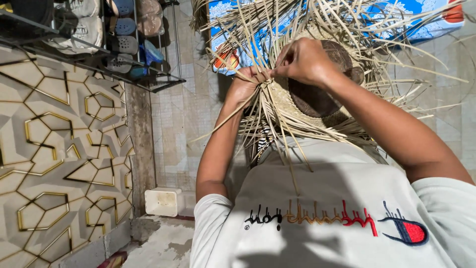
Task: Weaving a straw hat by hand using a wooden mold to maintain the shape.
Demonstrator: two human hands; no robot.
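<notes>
Woven straw piece (297, 101), half finished, rests on the person's lap under both hands. The left hand (248, 82) pinches a bundle of loose strands (258, 124); the right hand (305, 62) is closed on one strand just beside it. Best to keep each strand taut and flat.

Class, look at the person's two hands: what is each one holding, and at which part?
Both the left hand and the right hand pinch loose straw strips at the edge of the woven piece, where the weaving ends.
</notes>
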